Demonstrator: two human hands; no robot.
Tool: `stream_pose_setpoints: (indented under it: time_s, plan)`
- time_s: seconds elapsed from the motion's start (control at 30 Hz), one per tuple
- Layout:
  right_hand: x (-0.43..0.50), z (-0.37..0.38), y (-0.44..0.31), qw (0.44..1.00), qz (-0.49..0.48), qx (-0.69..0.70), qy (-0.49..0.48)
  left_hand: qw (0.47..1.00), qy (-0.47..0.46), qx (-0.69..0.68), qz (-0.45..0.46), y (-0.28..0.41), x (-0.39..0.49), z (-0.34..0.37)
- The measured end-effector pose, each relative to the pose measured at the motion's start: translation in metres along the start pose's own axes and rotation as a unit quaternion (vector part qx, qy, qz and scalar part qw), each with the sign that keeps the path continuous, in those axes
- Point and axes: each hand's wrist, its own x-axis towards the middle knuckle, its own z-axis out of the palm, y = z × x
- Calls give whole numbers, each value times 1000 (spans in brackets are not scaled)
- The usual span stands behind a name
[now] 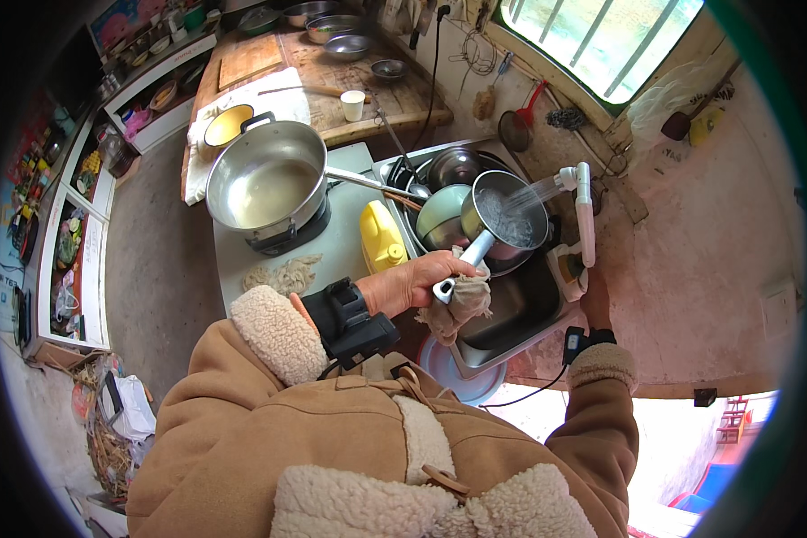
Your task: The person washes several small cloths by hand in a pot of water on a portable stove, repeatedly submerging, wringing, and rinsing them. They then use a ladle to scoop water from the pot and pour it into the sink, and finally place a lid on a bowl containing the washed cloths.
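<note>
My left hand (430, 279) grips the handle (477, 250) of a metal saucepan (471, 214), and a crumpled grey cloth (467, 299) hangs beneath the same hand. Water sprays from a white plastic tap (583, 181) into the saucepan, which is held over the metal sink (511, 313). Beneath and beside it are a pale green bowl (440, 214) and a dark metal bowl (455, 168). My right hand (595, 299) is by the wall behind the tap's base (568, 269); its fingers are hidden, so what it touches cannot be seen.
Left of the sink, a large two-handled steel pot (269, 181) holds some liquid. A yellow plastic jug (382, 235) and a rag (286, 274) are near it. Behind, a wooden table (309, 111) bears a paper cup (352, 105), a cutting board (250, 62) and several metal bowls.
</note>
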Motion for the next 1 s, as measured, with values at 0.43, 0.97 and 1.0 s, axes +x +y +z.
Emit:
stream_pose_setpoints:
  time_s: [0.43,0.97,1.0]
  plan:
    - [-1,4,4,999,-18,-30,12,1000,4,7,3,1,-3,4]
    - [-28,19,-7,986,4,-162,26,999,-23,-8,30,6,-9,1]
    - [-30,21,-6,987,5,-159,19,999,-11,-3,33,6,-10,1]
